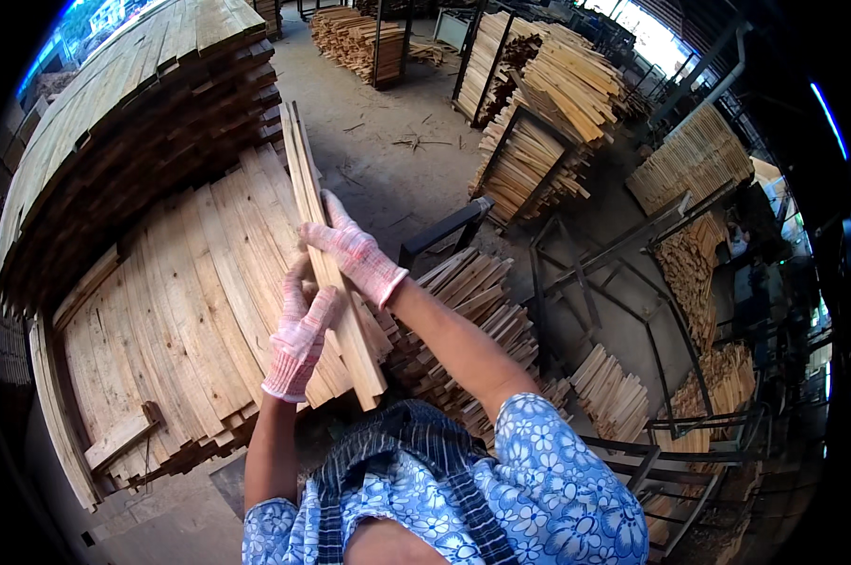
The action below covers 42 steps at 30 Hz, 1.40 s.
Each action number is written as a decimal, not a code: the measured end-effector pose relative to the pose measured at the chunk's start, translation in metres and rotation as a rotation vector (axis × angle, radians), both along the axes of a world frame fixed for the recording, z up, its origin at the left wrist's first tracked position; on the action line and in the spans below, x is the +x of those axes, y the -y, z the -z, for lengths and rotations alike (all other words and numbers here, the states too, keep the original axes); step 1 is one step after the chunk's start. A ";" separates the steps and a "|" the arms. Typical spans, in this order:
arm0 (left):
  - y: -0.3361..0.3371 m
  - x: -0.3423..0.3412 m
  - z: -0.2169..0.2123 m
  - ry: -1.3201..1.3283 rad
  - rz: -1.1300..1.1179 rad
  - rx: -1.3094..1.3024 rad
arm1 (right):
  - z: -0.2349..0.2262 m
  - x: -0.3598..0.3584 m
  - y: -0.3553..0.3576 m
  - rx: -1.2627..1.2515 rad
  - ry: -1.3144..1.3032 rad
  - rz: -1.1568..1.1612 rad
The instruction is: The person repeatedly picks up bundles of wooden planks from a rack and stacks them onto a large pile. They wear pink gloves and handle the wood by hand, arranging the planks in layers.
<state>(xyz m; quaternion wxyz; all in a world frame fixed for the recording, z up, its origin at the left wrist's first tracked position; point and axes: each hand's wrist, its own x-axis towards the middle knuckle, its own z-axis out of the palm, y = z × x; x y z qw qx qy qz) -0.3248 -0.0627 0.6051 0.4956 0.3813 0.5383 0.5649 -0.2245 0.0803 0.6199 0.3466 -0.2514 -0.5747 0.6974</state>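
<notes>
Two gloved grips, our left hand [298, 341] and right hand [357, 252], curl round narrow wooden strips [355, 347], slanting eleven-thirty to five-thirty at the board stack's [185, 297] three o'clock side; if we clasp unevenly, one could slip free.

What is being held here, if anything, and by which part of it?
Long wooden strips, gripped around mid-length by the left hand and, slightly farther out, the right hand.

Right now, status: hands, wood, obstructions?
Left hand and right hand holding wooden strips. Strips over board stack's right side. Nothing visibly blocking either hand.
</notes>
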 end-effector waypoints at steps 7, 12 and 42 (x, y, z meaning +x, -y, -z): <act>0.062 -0.003 0.032 -1.434 -0.032 0.118 | 0.050 -0.006 -0.070 0.516 0.958 0.002; 0.077 -0.002 0.021 -1.378 0.048 -0.027 | 0.072 -0.019 -0.064 0.715 1.025 0.019; -0.066 0.009 -0.020 -1.376 0.411 0.463 | 0.122 0.075 0.128 0.522 0.156 0.703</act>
